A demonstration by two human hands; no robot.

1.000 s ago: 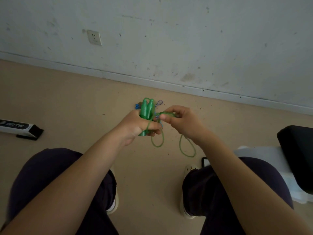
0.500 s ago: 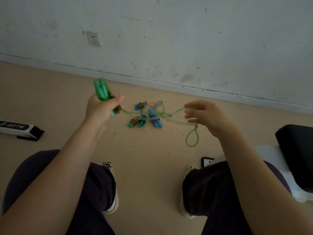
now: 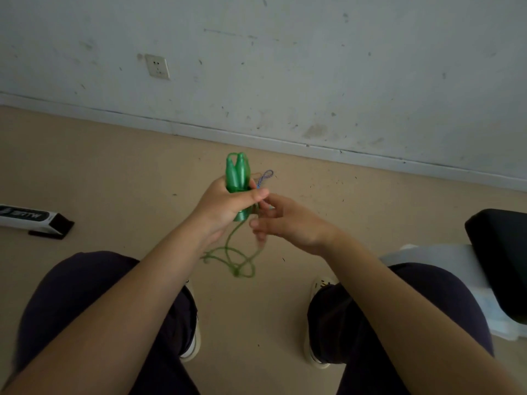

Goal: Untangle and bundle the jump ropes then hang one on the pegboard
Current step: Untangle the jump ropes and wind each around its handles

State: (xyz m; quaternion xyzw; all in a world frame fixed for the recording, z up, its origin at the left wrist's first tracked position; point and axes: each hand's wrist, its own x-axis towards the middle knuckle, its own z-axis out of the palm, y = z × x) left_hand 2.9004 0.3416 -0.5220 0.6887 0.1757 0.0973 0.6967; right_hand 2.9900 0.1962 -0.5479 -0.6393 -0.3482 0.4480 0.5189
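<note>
A: Beige floor (image 3: 114, 172) fills the middle of the frame, meeting a scuffed white wall (image 3: 313, 67) across the top; a wall socket (image 3: 157, 66) sits at upper left. What is held at centre?

B: Two green jump rope handles (image 3: 238, 178), translucent, tapered to narrow tips, side by side and pointing up the frame. The left hand (image 3: 225, 203) grips them round their lower halves, thumb laid across the front.

A: And the cord?

B: A thin green cord (image 3: 233, 258) leaves the handles' lower ends, hangs below the hands and forms loose, overlapping loops just above centre, between the knees.

A: State of the right hand (image 3: 288, 220)?

B: Its fingers (image 3: 262, 223) are loosely spread and blurred, just right of the handles. Whether they pinch the cord cannot be told.

A: Other ropes?

B: A blue-and-white braided loop (image 3: 266, 176) shows on the floor just right of the handles' upper part; the rest of it is hidden behind the hands.

A: Surroundings?

B: A long white-and-black box (image 3: 31, 218) lies at the left edge. At the right edge, a black cushion (image 3: 499, 252) rests over white material (image 3: 445, 260). Dark trousers (image 3: 85, 295) and pale shoes (image 3: 316, 286) occupy the lower frame.
</note>
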